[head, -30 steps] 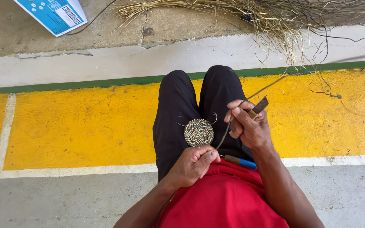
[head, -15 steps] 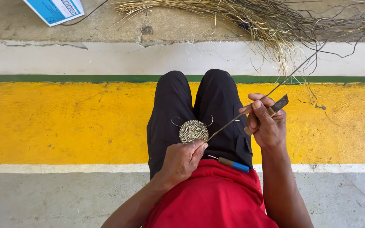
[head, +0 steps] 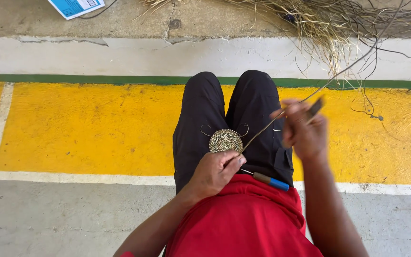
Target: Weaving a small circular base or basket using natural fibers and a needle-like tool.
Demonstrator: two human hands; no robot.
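A small round coiled woven disc (head: 225,140) rests on my lap over black trousers. My left hand (head: 213,172) pinches its lower edge. My right hand (head: 304,132), blurred by motion, is raised to the right of the disc and grips a long thin fibre strand (head: 262,131) that runs taut from the disc up toward the upper right. A small dark flat tool (head: 315,107) sticks out of the same hand.
A tool with a brown and blue handle (head: 271,181) lies on my lap against the red shirt. A heap of dry straw fibres (head: 329,21) lies on the concrete ahead. A blue and white box (head: 74,6) sits at the top left. The floor has yellow paint and a green stripe.
My right hand has moved right and away from the disc, drawing the strand out longer and tighter. My left hand stays on the disc's edge.
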